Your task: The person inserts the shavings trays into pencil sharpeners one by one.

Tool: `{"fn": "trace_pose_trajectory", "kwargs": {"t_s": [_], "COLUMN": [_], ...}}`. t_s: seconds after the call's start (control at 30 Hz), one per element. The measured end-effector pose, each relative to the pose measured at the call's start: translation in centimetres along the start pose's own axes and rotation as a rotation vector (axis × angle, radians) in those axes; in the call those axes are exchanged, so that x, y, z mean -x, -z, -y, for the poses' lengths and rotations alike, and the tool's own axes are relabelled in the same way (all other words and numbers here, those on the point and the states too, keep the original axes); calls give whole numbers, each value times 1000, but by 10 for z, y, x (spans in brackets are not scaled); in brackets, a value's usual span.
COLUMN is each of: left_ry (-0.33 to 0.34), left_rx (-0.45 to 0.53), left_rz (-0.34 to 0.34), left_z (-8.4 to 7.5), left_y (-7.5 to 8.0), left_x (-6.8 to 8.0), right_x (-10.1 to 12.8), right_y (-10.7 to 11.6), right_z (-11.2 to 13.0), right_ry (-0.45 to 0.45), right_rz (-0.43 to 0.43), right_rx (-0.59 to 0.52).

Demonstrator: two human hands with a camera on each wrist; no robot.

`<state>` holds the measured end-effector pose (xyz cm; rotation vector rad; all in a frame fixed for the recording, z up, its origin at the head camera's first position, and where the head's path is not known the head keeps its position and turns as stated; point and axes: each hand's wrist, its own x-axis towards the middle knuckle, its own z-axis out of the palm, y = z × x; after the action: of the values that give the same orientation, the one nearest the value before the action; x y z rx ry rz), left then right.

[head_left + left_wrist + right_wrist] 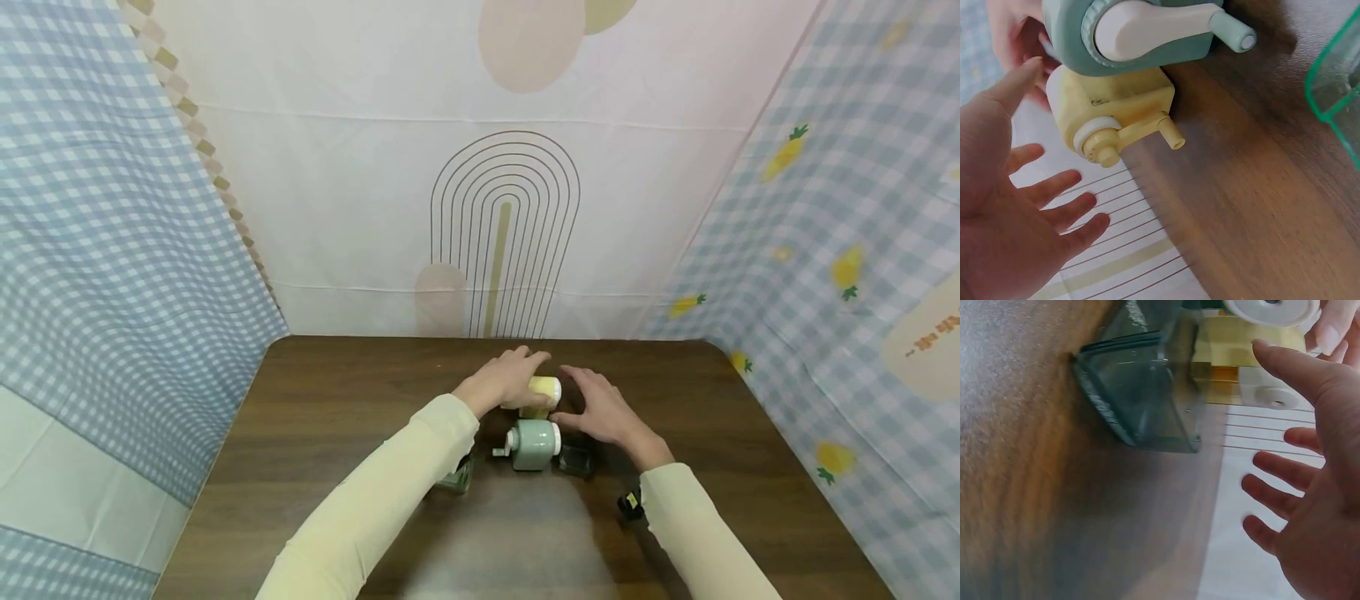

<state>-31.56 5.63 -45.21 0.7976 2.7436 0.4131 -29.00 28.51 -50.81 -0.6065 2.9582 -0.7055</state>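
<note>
Flanking a yellow crank sharpener (1129,94), both hands (507,380) (602,408) loosely spread, contact unclear

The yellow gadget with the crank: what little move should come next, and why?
Perhaps the left hand should gently close its fingers on the yellow gadget. That hand is right beside it with fingers spread, and the right hand, also open, is at the other side. The green gadget sits close on the near side, so care seems wise.
</note>
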Motion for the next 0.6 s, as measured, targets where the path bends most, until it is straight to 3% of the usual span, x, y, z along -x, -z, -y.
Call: {"fn": "trace_pose_trajectory", "kwargs": {"t_s": [0.27,0.6], "left_ry": [-62,-76], "left_rx": [-50,-48], "left_rz": [-109,-165], "left_z": [-2,-5], "left_y": [1,16], "left_x": [19,39], "right_x": [8,12], "right_y": [10,32], "right_z": [7,23], "right_ry": [91,130], "right_rz": [-140,-180], "right_rx": [195,198]}}
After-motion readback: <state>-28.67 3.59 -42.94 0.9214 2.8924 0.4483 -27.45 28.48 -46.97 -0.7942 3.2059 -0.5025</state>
